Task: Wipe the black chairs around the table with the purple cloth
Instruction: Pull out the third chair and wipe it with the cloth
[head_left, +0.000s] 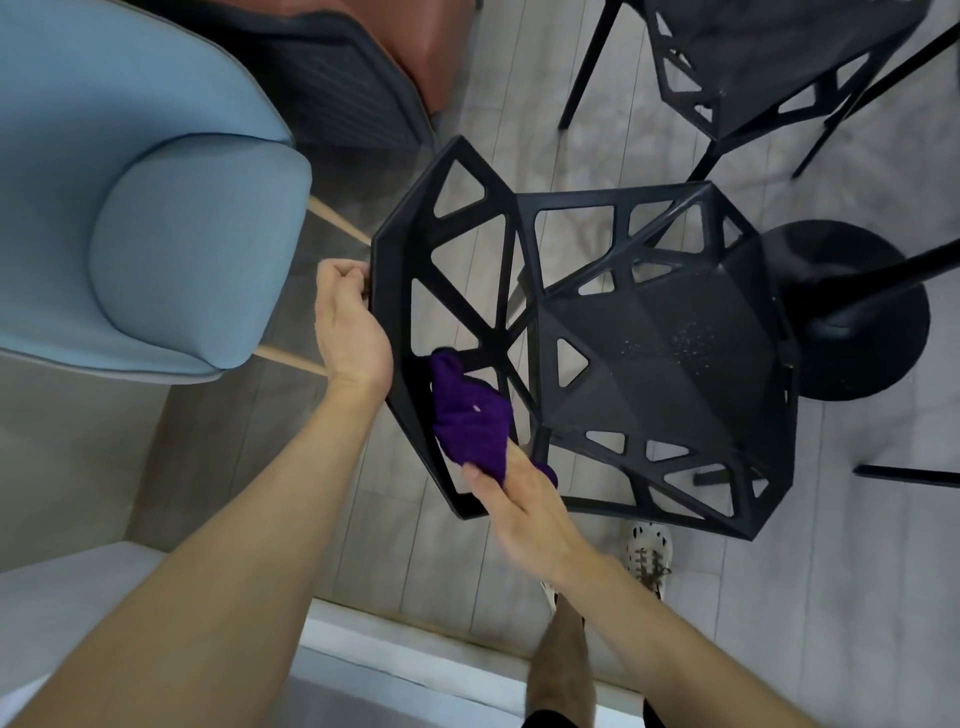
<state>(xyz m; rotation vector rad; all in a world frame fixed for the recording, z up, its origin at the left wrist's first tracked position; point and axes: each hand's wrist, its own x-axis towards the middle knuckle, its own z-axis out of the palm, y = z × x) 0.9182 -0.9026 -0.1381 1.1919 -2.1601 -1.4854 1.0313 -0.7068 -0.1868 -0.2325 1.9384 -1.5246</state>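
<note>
A black chair (649, 332) with triangular cut-outs stands in the middle of the view, seen from above, its backrest toward me. My left hand (348, 322) grips the backrest's left edge with curled fingers. My right hand (524, 504) holds the bunched purple cloth (470, 415) and presses it against the lower part of the backrest frame. White specks dot the chair's seat. A second black chair (753, 62) of the same kind stands at the top right.
A light blue upholstered armchair (171, 223) sits close on the left, a dark grey and rust one (353, 67) behind it. The round black table base (857, 312) is at right. My shoe (649, 551) stands on the grey plank floor below the chair.
</note>
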